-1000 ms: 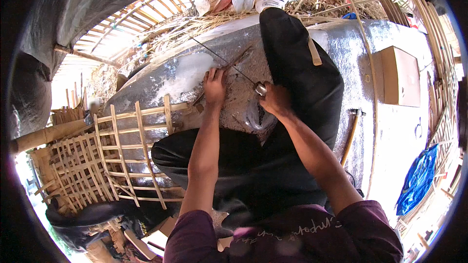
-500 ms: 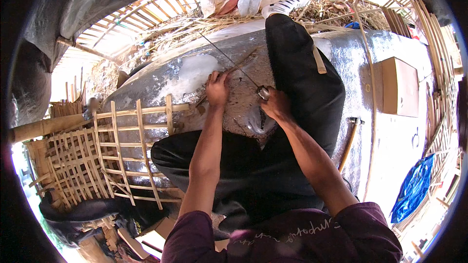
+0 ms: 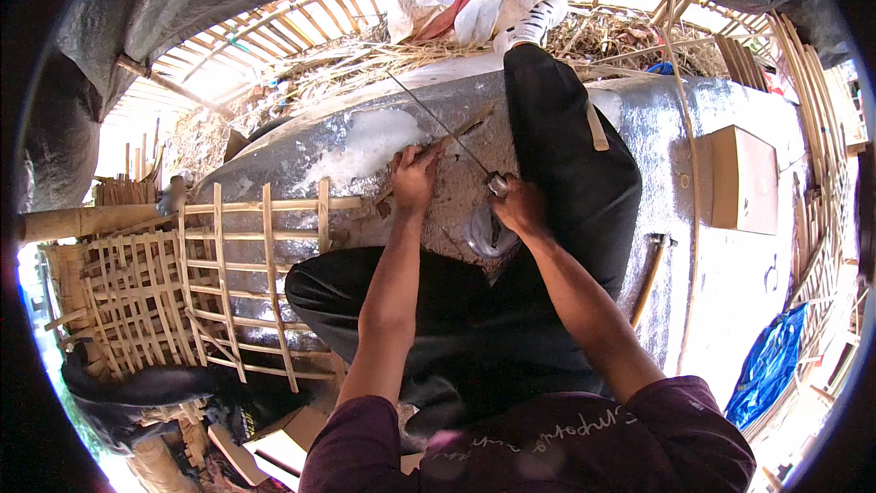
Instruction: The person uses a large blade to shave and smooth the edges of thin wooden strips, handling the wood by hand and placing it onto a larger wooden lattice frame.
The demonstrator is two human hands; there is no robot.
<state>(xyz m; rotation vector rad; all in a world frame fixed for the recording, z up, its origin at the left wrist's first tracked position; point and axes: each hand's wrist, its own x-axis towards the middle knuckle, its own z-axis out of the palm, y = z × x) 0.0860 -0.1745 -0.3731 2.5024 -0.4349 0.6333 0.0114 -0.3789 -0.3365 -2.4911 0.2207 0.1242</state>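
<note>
My left hand (image 3: 414,179) is closed on a thin bamboo strip (image 3: 472,124) that lies slantwise over the bare, dusty patch between my legs. My right hand (image 3: 522,207) grips the shiny metal handle end (image 3: 496,183) of a long, thin, dark metal tool (image 3: 432,115). Its shaft runs up and left from that fist, crossing the strip just right of my left fingers; whether it touches the strip I cannot tell. The tool looks like a saw seen edge-on, but its exact kind is unclear. Clear plastic (image 3: 485,234) lies crumpled below my right hand.
A bamboo lattice (image 3: 268,256) stands by my left knee. Right of my leg are a hammer (image 3: 651,281), a cardboard box (image 3: 756,181) and a blue plastic sheet (image 3: 768,367). Straw and bamboo slats (image 3: 342,73) line the far edge. A grey sheet (image 3: 301,151) covers the ground.
The whole view has shifted slightly down and right. Both hands keep their holds, with the tool still across the strip. My shoed foot at the far side has turned a little.
</note>
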